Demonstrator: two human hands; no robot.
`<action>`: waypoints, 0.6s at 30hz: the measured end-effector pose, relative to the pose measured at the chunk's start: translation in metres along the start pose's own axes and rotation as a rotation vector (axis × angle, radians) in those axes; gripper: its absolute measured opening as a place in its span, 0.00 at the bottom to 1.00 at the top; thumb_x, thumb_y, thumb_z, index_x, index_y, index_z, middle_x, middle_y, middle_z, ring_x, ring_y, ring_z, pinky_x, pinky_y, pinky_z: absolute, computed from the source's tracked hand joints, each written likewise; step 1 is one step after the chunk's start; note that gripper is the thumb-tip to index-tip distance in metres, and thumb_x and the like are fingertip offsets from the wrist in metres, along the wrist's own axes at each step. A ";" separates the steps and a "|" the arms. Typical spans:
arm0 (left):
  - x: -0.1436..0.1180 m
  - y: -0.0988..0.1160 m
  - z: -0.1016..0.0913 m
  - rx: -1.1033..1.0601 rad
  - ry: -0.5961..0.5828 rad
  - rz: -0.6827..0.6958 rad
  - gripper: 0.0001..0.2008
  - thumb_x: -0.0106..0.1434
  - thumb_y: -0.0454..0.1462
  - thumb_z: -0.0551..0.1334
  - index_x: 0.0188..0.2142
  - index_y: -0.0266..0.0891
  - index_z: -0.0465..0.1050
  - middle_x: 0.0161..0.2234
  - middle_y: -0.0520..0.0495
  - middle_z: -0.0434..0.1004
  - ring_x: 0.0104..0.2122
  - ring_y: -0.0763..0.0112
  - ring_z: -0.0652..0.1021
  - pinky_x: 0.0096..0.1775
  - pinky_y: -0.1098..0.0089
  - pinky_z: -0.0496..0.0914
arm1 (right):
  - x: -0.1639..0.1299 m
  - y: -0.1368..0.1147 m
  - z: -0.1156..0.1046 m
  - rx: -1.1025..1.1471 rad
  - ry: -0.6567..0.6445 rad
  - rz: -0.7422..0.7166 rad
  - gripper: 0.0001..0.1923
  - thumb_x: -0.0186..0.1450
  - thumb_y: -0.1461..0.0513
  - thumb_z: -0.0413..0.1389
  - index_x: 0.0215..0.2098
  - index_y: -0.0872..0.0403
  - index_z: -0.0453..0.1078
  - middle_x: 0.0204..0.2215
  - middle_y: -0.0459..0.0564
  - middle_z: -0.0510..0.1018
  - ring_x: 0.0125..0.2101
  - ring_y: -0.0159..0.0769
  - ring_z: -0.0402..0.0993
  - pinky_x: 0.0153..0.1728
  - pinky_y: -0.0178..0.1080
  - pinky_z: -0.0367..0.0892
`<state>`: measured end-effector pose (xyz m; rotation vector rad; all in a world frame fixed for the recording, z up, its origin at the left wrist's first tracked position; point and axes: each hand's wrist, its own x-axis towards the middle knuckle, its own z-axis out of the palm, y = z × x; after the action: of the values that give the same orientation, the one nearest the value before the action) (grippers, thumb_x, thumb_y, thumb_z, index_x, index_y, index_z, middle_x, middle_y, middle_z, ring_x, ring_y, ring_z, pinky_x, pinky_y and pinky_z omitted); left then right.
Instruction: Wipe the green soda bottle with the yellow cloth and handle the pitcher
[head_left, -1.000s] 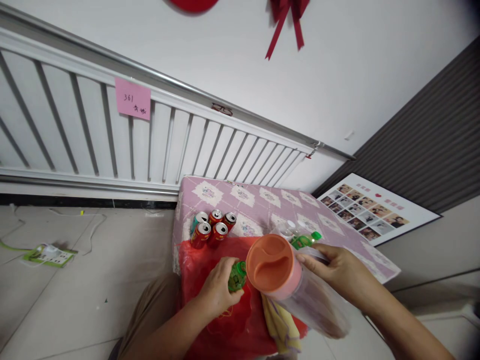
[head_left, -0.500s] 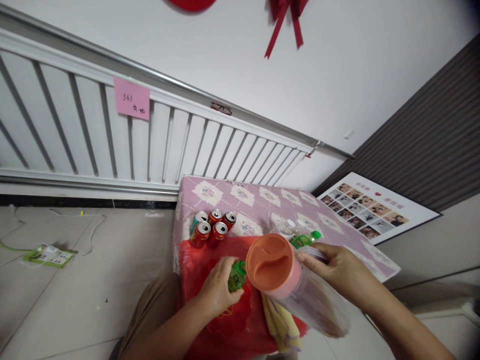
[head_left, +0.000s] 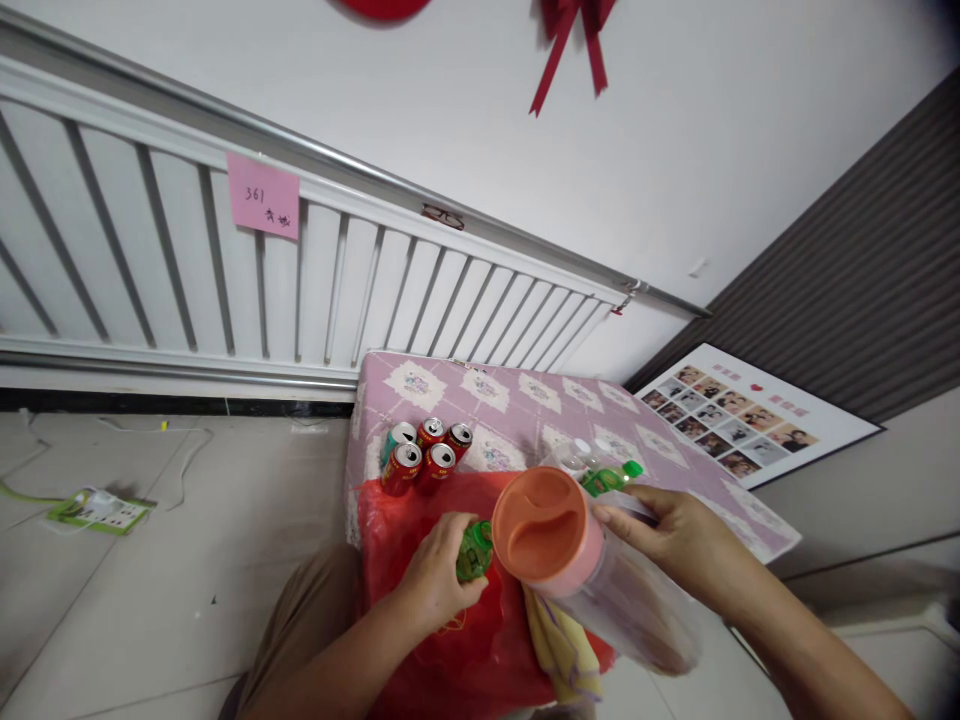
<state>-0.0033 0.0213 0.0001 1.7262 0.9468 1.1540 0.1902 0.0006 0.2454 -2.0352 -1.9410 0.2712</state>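
My right hand (head_left: 679, 545) grips a clear plastic jug with an orange lid (head_left: 544, 525), held tilted toward me above the table's near edge. My left hand (head_left: 435, 580) is closed around a green bottle (head_left: 474, 552) that lies on a red plastic bag (head_left: 420, 520). The bag drapes over the front of a small table with a pink patterned cloth (head_left: 525, 400). Several drink cans (head_left: 424, 455) stand together at the table's left. Behind the jug lie a clear bottle (head_left: 576, 458) and a green-capped bottle (head_left: 611, 478).
A yellow cloth (head_left: 559, 650) hangs below the jug. A white slatted radiator cover with a pink note (head_left: 262, 195) runs along the wall. A framed photo collage (head_left: 739, 415) leans at the right. A green packet (head_left: 97, 510) and a cable lie on the tiled floor.
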 end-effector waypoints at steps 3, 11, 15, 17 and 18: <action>0.000 0.000 0.000 0.002 -0.005 -0.002 0.34 0.48 0.28 0.67 0.54 0.42 0.61 0.51 0.43 0.69 0.51 0.56 0.72 0.54 0.55 0.67 | 0.000 0.002 0.000 0.010 -0.097 0.013 0.23 0.60 0.44 0.54 0.25 0.54 0.73 0.20 0.47 0.75 0.23 0.36 0.69 0.21 0.36 0.63; 0.001 0.002 -0.002 0.019 -0.018 -0.002 0.33 0.48 0.28 0.67 0.54 0.42 0.60 0.50 0.42 0.69 0.51 0.56 0.72 0.54 0.56 0.68 | 0.000 0.002 0.000 0.018 -0.078 0.019 0.23 0.61 0.44 0.54 0.26 0.54 0.74 0.20 0.47 0.75 0.22 0.36 0.68 0.21 0.35 0.62; 0.001 0.000 -0.001 0.022 -0.012 0.002 0.34 0.48 0.28 0.67 0.54 0.42 0.60 0.51 0.42 0.69 0.51 0.56 0.72 0.54 0.56 0.68 | 0.000 0.002 0.000 0.000 -0.082 0.019 0.23 0.61 0.44 0.54 0.27 0.54 0.74 0.20 0.47 0.75 0.22 0.36 0.68 0.20 0.36 0.61; 0.000 0.000 -0.001 0.020 -0.012 0.004 0.34 0.48 0.28 0.67 0.54 0.41 0.60 0.51 0.41 0.69 0.51 0.56 0.72 0.54 0.56 0.67 | 0.000 0.002 0.000 -0.016 -0.089 0.014 0.23 0.62 0.44 0.53 0.27 0.54 0.74 0.21 0.47 0.76 0.23 0.37 0.69 0.21 0.36 0.61; 0.000 -0.001 -0.001 0.018 -0.010 0.004 0.34 0.48 0.28 0.67 0.54 0.41 0.60 0.51 0.41 0.69 0.51 0.56 0.72 0.54 0.56 0.67 | 0.000 0.002 -0.001 -0.020 -0.092 0.012 0.23 0.62 0.44 0.53 0.28 0.54 0.74 0.22 0.47 0.76 0.23 0.37 0.69 0.22 0.36 0.62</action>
<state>-0.0039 0.0219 -0.0003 1.7475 0.9503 1.1419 0.1923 0.0003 0.2454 -2.0822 -1.9936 0.3559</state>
